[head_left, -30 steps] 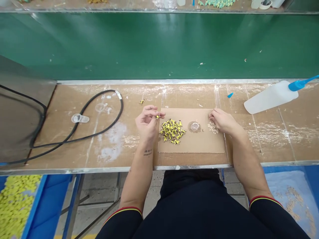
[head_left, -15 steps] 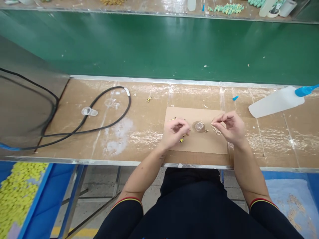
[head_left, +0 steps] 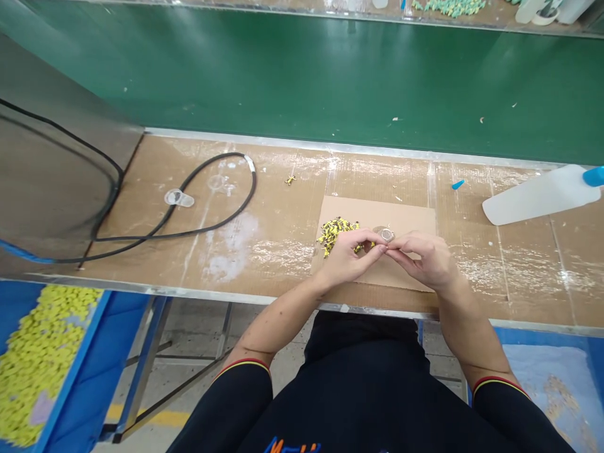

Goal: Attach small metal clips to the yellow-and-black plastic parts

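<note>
Over a flat cardboard sheet (head_left: 377, 206), the fingertips of my left hand (head_left: 352, 255) and my right hand (head_left: 423, 257) meet. Both hands are closed in a pinch; whatever lies between the fingertips is too small to name. Just beyond them stands a small clear round container (head_left: 385, 234), partly covered by my fingers. A pile of tiny yellow-and-black pieces (head_left: 336, 231) lies beside my left hand on the sheet. My right hand hides the spot where small pale pieces lay.
A white squeeze bottle with a blue cap (head_left: 538, 195) lies at the right, near a small blue tip (head_left: 457, 184). A black cable (head_left: 207, 233) loops across the left of the bench, with a clear plastic cup (head_left: 179, 198) by it. Below left, a blue bin (head_left: 106, 333) holds yellow pieces.
My hands were apart and have come together in front of the container, the right moving left and the left moving right. The yellow-and-black pile is now uncovered. The view has shifted slightly.
</note>
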Tool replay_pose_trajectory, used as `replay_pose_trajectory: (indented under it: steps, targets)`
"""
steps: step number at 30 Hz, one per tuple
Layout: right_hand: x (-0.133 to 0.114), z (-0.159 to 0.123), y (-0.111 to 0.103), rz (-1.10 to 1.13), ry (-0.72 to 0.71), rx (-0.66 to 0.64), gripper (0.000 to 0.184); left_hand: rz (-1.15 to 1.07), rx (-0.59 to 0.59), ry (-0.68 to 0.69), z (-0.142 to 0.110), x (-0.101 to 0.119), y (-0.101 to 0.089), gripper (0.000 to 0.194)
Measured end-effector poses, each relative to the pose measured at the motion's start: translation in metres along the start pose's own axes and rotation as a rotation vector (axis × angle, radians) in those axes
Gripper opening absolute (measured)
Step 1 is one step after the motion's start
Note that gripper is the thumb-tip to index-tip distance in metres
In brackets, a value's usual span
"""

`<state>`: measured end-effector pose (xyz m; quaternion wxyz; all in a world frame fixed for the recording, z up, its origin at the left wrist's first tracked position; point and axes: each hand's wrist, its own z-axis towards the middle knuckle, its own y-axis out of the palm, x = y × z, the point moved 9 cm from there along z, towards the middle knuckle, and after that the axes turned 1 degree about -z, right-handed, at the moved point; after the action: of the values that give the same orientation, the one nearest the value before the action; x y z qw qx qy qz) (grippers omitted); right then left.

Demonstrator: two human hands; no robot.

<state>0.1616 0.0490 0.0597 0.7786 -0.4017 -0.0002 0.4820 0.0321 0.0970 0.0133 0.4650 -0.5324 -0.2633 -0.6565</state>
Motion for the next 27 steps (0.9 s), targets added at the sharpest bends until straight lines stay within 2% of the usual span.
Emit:
replay_pose_trajectory:
  steps: [4,12,17,20,27]
  targets:
    - [-0.004,0.002,0.003,-0.083,-0.008,-0.026,0.019,0.018,0.001,0.039,0.0,0.006,-0.001,0.011]
    - [-0.001,0.002,0.006,-0.103,0.015,-0.088,0.013,0.11,0.008,0.197,-0.001,0.02,-0.004,0.012]
    - [-0.006,0.003,0.007,-0.112,-0.026,-0.077,0.013,0.107,0.011,0.196,-0.001,0.018,-0.004,0.009]
    - [-0.004,0.004,0.008,-0.083,0.005,-0.073,0.012,0.117,0.001,0.187,0.0,0.017,-0.003,0.011]
    - [-0.002,0.005,0.0,0.067,0.032,0.052,0.027,-0.012,-0.022,0.094,-0.001,0.008,-0.002,0.015]
